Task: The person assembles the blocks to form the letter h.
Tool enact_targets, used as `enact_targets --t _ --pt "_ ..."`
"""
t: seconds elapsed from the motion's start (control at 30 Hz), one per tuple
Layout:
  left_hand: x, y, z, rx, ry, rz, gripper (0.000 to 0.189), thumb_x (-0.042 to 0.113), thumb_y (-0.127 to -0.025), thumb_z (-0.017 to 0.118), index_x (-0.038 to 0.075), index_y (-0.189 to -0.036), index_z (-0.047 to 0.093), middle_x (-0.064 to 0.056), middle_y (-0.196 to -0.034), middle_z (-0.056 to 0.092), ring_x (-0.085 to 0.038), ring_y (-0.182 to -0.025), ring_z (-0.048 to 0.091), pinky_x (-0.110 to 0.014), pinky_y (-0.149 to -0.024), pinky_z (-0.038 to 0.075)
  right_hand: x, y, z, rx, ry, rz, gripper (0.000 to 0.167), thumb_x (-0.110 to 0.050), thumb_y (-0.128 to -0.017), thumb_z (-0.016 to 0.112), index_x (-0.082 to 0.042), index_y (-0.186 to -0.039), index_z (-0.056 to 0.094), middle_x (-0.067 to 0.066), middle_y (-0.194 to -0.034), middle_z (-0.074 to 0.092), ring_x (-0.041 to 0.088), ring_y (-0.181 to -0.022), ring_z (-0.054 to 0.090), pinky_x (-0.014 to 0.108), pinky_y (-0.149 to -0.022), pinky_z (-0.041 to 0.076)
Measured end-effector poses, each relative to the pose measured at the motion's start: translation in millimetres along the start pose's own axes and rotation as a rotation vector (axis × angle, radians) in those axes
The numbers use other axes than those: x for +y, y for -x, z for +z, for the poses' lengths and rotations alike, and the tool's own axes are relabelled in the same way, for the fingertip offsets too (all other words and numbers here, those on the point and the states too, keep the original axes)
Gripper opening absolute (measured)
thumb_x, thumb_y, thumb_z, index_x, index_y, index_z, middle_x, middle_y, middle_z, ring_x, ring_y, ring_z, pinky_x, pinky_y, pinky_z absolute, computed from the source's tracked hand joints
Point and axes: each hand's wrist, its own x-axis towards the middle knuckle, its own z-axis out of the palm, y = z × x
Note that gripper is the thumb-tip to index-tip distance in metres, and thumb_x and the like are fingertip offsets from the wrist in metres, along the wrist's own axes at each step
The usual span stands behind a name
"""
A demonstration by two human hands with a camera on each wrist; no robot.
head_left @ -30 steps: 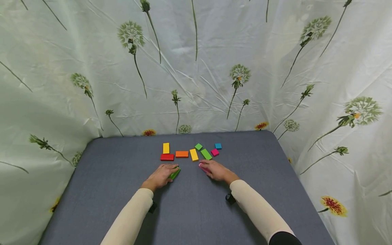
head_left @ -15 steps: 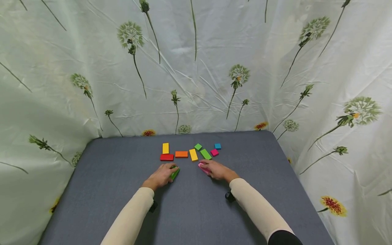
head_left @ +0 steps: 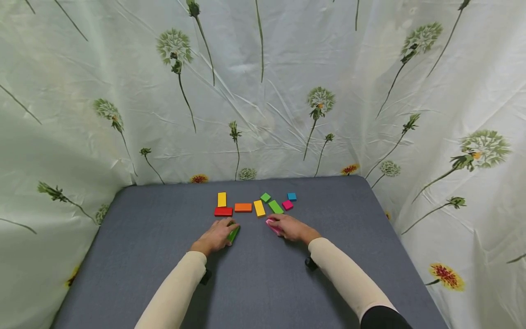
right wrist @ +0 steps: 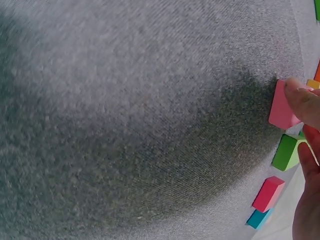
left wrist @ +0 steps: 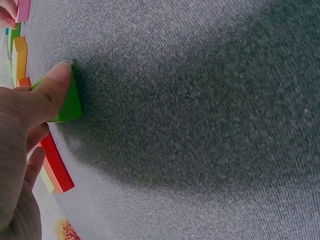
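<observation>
Pinching on: left hand (head_left: 215, 236) a green block (left wrist: 72, 104), slightly turned this past second, near the orange block (head_left: 243, 208); right hand (head_left: 292, 228) a pink block (right wrist: 281, 107), barely shifted; positioning seems unfinished.

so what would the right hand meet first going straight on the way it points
The right hand would probably meet the yellow block just right of the orange block first; depth is unclear, so it might narrowly miss.

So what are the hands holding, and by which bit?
Left hand: a green rectangular block. Right hand: a pink rectangular block. Each thumb presses the block's near side; the fingers' grip is unclear.
</observation>
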Motion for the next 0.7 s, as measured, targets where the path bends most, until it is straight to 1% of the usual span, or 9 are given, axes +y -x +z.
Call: enact_targets --t 0.2,0.37,0.5,0.7 --pt "-0.6 2.3 -1.0 -0.001 0.032 -0.007 0.06 0.015 -0.077 0.081 0.005 -0.131 0.056 -0.013 -0.131 0.05 -0.03 -0.125 0.045 -0.048 -0.108 0.033 -1 -0.3 -2 -0.024 -0.047 0.026 0.05 -0.005 -0.092 0.062 -0.009 -0.14 0.05 0.008 -0.144 0.043 0.023 -0.113 0.05 0.039 -0.099 0.046" --pt "-3.3 5.1 1.1 0.008 0.068 0.003 0.058 0.014 -0.076 0.081 0.002 -0.128 0.056 -0.015 -0.131 0.05 -0.032 -0.124 0.045 -0.049 -0.108 0.034 -1 -0.6 -2 -0.035 -0.063 0.031 0.05 -0.005 -0.091 0.064 -0.009 -0.139 0.05 0.008 -0.142 0.043 0.021 -0.108 0.051 0.038 -0.095 0.048" --pt "-6.3 6.9 2.4 0.012 0.096 0.004 0.057 0.018 -0.074 0.084 0.003 -0.123 0.059 -0.013 -0.126 0.053 -0.031 -0.119 0.048 -0.048 -0.105 0.036 -1 -1.0 -1 -0.036 -0.05 0.03 0.049 -0.008 -0.092 0.064 -0.008 -0.139 0.051 0.008 -0.143 0.042 0.021 -0.107 0.052 0.037 -0.094 0.049" --pt "-8.2 12.6 1.8 0.007 0.144 -0.005 0.055 0.02 -0.07 0.086 0.004 -0.117 0.062 -0.01 -0.115 0.056 -0.028 -0.108 0.051 -0.048 -0.102 0.038 0 -1.7 -1 -0.033 -0.029 0.033 0.048 -0.01 -0.092 0.064 -0.009 -0.138 0.052 0.007 -0.144 0.041 0.022 -0.109 0.052 0.038 -0.096 0.048"
